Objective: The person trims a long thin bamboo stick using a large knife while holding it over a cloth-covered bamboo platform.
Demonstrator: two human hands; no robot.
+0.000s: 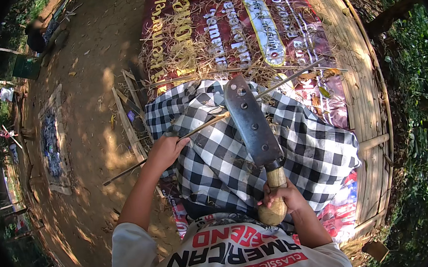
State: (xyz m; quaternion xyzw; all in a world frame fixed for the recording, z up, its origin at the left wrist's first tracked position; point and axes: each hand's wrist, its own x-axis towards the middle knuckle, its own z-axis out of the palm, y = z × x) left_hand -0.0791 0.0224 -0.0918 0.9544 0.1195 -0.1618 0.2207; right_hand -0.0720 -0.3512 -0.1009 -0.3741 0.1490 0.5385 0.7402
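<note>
Bamboo platform (360, 73), red banner (224, 24), dirt ground (89, 73) outdoors.

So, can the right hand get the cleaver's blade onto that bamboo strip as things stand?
Probably yes. The right hand grips the cleaver by its wooden handle, and the blade already crosses the bamboo strip, which the left hand holds over the checkered cloth. Nothing lies between.

Raised bamboo platform (360, 75), bare slats along its right edge, carrying a red printed banner (244, 22) strewn with dry straw (191, 58), and a black-and-white checked cloth (216, 159) at its near end.
</note>
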